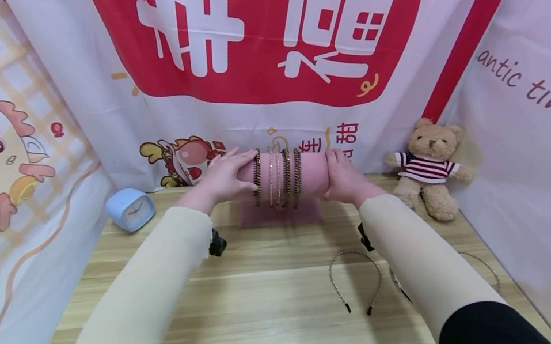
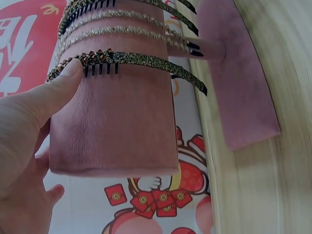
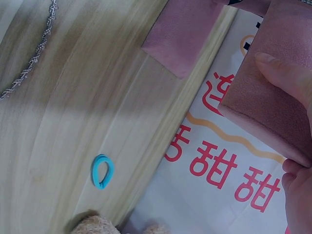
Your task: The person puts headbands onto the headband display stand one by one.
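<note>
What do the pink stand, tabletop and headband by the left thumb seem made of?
Pink stand: probably velvety fabric covering, matte, with mottled nap.
Tabletop: wood or wood-look laminate, satin, with streaky grain.
Headband: perhaps glittery fabric, speckled; shiny faceted beads, glass or plastic.

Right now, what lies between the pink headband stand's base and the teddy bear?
In the right wrist view, a turquoise loop, likely a hair tie, lies between the stand's base and the teddy bear.
</note>
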Demonstrator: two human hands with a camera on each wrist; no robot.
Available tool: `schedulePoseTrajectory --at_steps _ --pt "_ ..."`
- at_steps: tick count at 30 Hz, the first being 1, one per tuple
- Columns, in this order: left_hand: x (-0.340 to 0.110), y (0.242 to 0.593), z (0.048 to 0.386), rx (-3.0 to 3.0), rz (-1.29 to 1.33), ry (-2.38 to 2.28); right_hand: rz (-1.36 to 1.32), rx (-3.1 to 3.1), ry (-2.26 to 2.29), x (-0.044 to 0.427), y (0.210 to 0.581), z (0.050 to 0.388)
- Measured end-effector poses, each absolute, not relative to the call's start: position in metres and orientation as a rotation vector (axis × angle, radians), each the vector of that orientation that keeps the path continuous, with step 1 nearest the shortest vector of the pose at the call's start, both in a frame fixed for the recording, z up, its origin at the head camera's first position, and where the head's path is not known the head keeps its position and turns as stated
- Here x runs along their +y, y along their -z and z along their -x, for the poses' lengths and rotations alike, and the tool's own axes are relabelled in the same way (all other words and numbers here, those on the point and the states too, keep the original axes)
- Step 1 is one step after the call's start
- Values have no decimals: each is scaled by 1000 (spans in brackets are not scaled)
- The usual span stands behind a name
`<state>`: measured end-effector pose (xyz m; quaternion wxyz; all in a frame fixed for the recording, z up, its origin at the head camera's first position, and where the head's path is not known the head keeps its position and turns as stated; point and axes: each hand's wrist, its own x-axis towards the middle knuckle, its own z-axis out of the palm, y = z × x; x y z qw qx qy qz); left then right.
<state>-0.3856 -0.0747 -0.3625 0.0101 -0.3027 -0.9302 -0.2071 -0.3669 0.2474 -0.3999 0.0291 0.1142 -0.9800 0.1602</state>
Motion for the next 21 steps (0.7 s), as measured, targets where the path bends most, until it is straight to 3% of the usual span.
schedulePoseTrajectory --at_steps 21 --pt "-65 363 382 -2949 921 627 -326 -3035 -516 245 399 364"
